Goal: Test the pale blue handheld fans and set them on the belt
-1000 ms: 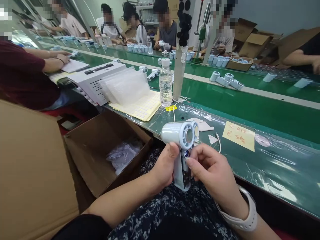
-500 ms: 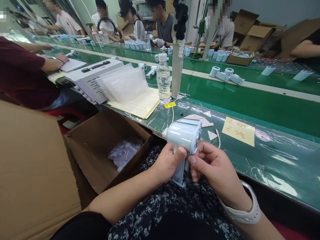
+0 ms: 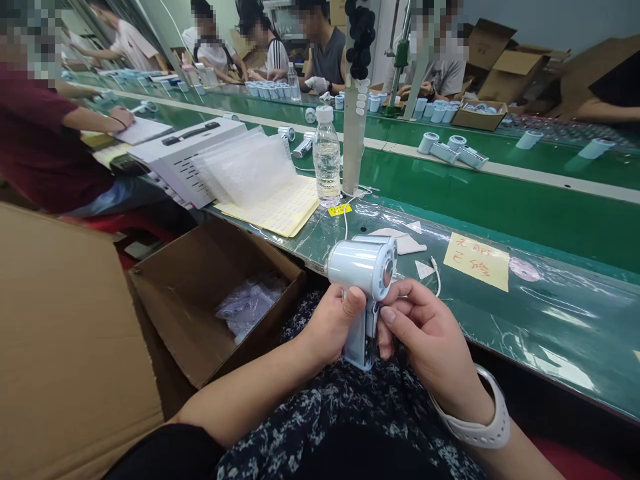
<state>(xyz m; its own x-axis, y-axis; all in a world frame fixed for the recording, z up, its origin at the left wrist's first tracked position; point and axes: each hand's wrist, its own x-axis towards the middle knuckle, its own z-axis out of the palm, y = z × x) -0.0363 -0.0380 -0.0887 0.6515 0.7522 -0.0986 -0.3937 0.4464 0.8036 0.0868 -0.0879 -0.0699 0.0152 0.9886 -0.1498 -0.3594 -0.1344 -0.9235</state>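
**Pale blue handheld fan (image 3: 357, 261) gripped over the lap**

A long green table (image 3: 560, 327) runs past the person, its top covered by a clear plastic sheet. On it lie a yellow handwritten note (image 3: 476, 261), a thin white cable (image 3: 437, 277) and pale paper scraps. Further along stand a water bottle (image 3: 327, 157), a sheet of yellow labels (image 3: 280, 208) and a stack of bubble-wrap bags (image 3: 245, 170) against a white box (image 3: 195, 157). An open cardboard box (image 3: 200, 327) at the table's edge holds a clear plastic bag (image 3: 249, 307). 1 co-worker in a maroon shirt (image 3: 40, 143) writes nearby, and more people sit at parallel green tables beyond, among pale blue fan parts and cartons.

The fan is just off the table's near edge, above a floral lap (image 3: 350, 407), its head tilted up. The left hand (image 3: 333, 327) closes narrowly around the handle, with the thumb against the head. The right hand (image 3: 425, 337), a white watch strap (image 3: 477, 427) at its wrist, curls its fingers (image 3: 395, 313) against the handle.
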